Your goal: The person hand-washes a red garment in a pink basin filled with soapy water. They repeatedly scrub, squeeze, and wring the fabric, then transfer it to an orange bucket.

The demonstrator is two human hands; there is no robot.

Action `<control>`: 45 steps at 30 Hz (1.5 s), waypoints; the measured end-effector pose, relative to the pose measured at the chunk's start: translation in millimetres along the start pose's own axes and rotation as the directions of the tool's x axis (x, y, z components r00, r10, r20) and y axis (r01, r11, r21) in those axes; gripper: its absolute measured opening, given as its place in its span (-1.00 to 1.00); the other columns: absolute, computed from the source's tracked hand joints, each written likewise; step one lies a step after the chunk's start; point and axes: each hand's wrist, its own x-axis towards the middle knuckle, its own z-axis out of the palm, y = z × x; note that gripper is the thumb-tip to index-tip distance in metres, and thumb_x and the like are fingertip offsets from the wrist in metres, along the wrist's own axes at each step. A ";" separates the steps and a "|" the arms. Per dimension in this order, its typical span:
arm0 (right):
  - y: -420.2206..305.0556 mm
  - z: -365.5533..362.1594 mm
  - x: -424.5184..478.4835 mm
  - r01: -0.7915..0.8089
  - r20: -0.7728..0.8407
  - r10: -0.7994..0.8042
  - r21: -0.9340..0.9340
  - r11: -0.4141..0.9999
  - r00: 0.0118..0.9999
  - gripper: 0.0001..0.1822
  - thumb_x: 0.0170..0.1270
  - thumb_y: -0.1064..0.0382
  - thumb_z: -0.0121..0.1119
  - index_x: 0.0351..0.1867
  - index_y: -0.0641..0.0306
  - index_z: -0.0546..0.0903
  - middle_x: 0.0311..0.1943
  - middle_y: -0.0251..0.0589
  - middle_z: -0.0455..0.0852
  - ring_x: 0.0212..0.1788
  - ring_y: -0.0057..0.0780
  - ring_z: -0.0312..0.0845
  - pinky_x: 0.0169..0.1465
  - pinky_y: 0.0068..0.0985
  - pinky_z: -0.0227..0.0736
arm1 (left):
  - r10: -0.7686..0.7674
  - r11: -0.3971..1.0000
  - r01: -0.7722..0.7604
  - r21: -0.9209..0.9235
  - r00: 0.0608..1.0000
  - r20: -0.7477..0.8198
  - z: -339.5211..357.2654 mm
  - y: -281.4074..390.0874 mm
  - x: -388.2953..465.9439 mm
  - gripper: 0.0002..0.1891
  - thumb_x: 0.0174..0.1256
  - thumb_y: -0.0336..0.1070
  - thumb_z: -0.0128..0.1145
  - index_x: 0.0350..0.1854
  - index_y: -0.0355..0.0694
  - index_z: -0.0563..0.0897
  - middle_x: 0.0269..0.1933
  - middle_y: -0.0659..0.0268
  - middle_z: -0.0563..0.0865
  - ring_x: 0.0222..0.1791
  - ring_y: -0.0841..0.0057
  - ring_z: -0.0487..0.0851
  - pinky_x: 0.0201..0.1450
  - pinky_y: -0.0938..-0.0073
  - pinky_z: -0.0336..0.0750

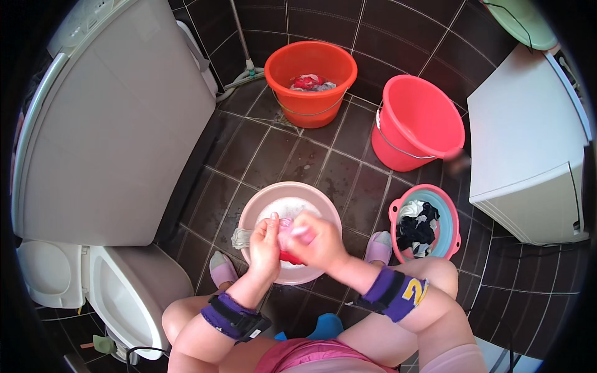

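Over a pale pink plastic basin (pixel 336 219) of sudsy water (pixel 284 206), my left hand (pixel 264 245) and my right hand (pixel 319 245) grip a wet pink cloth (pixel 285 228) between them. The fingers of my right hand are closed around one part, slightly blurred. My left hand pinches the other side, thumb up. Beneath the hands, a red cloth (pixel 291 258) lies in the suds. A light grey cloth (pixel 240 238) hangs over the basin's left rim.
An orange bucket (pixel 311 107) holding clothes and a pink bucket (pixel 396 151) stand beyond. Dark and white garments fill a collapsible basin (pixel 447 224) at right. A toilet (pixel 140 279) and large appliance (pixel 116 130) stand left, a white cabinet-like unit (pixel 522 140) right. A mop (pixel 249 65) leans in the corner.
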 end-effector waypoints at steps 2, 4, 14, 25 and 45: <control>-30.8 15.9 -6.9 0.238 0.049 -0.233 -0.194 0.952 0.971 -0.74 0.06 0.09 0.36 -0.51 0.13 0.53 -0.55 -0.22 0.59 -0.51 -0.27 0.59 -0.44 -0.41 0.48 | -0.127 0.960 0.194 -0.202 0.945 0.301 -16.5 -6.2 8.1 -0.65 0.43 0.04 0.06 -0.37 -0.16 0.52 -0.44 0.39 0.60 -0.48 0.62 0.54 -0.36 0.60 0.48; -38.8 20.0 -9.0 0.337 0.085 -0.326 -0.261 0.905 0.942 -0.71 0.04 0.14 0.36 -0.61 0.15 0.48 -0.58 -0.25 0.55 -0.51 -0.25 0.57 -0.45 -0.37 0.46 | -0.140 0.860 0.374 -0.347 0.827 0.544 -27.0 -12.4 15.6 -0.66 0.44 0.06 0.01 -0.31 -0.14 0.55 -0.38 0.37 0.62 -0.40 0.57 0.59 -0.32 0.55 0.51; -8.1 35.9 -0.6 0.170 -0.020 -0.189 -0.359 0.918 0.982 -0.76 0.11 0.06 0.28 -0.59 0.11 0.66 -0.53 -0.20 0.67 -0.49 -0.19 0.64 -0.42 -0.31 0.52 | -0.318 0.891 0.388 -0.238 0.905 0.283 -9.0 -24.5 2.5 -0.68 0.50 -0.16 -0.10 0.09 -0.26 0.52 0.02 0.25 0.64 0.01 0.46 0.61 0.07 0.44 0.53; 2.9 2.2 19.9 -0.126 0.283 0.190 -0.231 0.965 0.940 -0.67 0.31 0.22 0.16 0.08 0.19 0.51 0.07 -0.15 0.53 0.10 -0.30 0.46 0.13 -0.36 0.40 | -0.258 0.931 0.323 -0.168 0.911 0.322 -4.9 -16.7 -2.6 -0.65 0.47 -0.20 -0.01 0.14 -0.31 0.52 0.08 0.19 0.62 0.02 0.44 0.62 0.07 0.43 0.56; -7.1 9.5 23.1 0.086 -0.086 -0.141 -0.461 0.883 0.986 -0.73 0.13 0.12 0.26 -0.68 0.09 0.59 -0.64 -0.19 0.60 -0.59 -0.16 0.57 -0.49 -0.29 0.47 | -0.221 0.929 0.300 -0.217 0.919 0.325 5.8 -12.0 -3.4 -0.61 0.49 -0.17 -0.05 0.22 -0.29 0.46 0.16 0.15 0.56 0.10 0.37 0.57 0.10 0.36 0.55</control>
